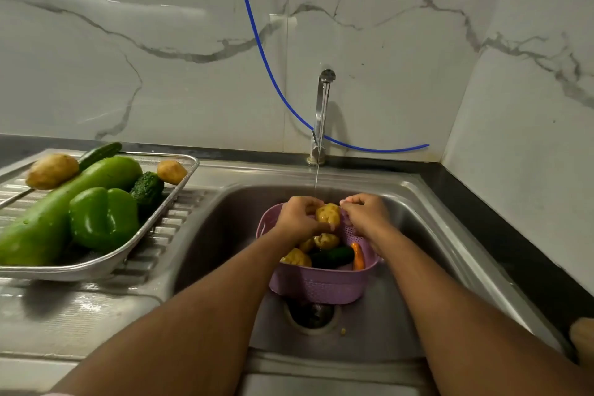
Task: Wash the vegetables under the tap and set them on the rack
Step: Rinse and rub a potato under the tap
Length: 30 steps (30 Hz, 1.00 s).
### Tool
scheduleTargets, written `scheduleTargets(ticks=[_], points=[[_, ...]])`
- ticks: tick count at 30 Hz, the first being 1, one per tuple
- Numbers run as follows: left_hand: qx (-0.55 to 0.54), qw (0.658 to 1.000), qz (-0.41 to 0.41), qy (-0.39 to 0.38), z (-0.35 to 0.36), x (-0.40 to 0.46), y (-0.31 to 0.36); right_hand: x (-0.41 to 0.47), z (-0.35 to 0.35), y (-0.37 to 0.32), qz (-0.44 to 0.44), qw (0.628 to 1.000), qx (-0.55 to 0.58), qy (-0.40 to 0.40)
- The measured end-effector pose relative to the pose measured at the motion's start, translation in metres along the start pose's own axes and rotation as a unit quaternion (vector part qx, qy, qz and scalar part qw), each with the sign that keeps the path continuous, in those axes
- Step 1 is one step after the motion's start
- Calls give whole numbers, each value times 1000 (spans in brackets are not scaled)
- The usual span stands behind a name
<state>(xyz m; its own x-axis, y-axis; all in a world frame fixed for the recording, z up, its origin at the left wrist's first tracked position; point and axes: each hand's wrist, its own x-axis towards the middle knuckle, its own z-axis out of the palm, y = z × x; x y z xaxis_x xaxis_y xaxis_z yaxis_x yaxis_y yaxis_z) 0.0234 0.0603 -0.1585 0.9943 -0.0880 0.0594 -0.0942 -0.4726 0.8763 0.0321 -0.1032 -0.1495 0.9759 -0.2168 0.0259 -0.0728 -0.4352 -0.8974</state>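
A thin stream of water runs from the steel tap (322, 112) into the sink (221, 222). Under it, my left hand (297, 215) and my right hand (366, 214) both grip one yellow potato (328, 215) above a purple perforated basket (318, 286) standing in the sink. The basket holds more potatoes (326, 240), a dark cucumber (332, 255) and an orange carrot (357, 255). On the left drainboard a metal mesh rack (180, 183) carries a long pale green gourd (64, 202), a green bell pepper (103, 219), two potatoes (51, 170), a bumpy cucumber (147, 188) and a smooth cucumber (99, 153).
The sink drain (311, 315) lies just in front of the basket. A blue hose (266, 67) hangs down the marble wall behind the tap. A black counter edge (501, 228) runs along the right side, with a pale object (583, 342) at its near end.
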Motion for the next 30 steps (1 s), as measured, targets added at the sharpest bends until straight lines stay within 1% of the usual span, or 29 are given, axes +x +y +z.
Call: scheduleTargets(ticks=[2,4,6,7,10,13,14,15,18,21,23,25,28,30], points=[[-71,997,11,26,-8,-2,8,-2,3,-8,38,995,77,-58],[-123,991,19,51,-14,0,13,-5,5,-19,51,983,138,-113],[-130,990,21,49,-18,0,19,-7,7,-27,42,971,196,-127],[-110,993,25,37,-20,-1,21,-8,10,-31,28,972,199,-121],[-18,999,44,0,-18,2,26,-11,20,-32,-3,988,130,-85],[65,996,51,-25,-18,3,29,-9,29,-30,17,989,133,-68],[60,996,54,-23,-17,2,24,-9,32,-29,16,990,126,-65],[32,998,57,-13,-17,-1,20,-10,34,-32,6,991,116,-60],[-57,995,72,42,-15,-15,6,-11,44,-38,-18,993,106,-46],[-79,991,87,60,-14,-16,2,-15,51,-41,-7,990,134,-33],[-89,989,92,68,-17,-16,5,-18,52,-43,-16,989,146,-22],[-92,989,94,68,-19,-16,6,-19,49,-45,-38,988,136,-56],[-81,991,95,43,-20,-16,-1,-22,44,-42,-29,986,91,-136],[-69,993,95,26,-21,-18,-2,-23,41,-40,-23,987,76,-143]])
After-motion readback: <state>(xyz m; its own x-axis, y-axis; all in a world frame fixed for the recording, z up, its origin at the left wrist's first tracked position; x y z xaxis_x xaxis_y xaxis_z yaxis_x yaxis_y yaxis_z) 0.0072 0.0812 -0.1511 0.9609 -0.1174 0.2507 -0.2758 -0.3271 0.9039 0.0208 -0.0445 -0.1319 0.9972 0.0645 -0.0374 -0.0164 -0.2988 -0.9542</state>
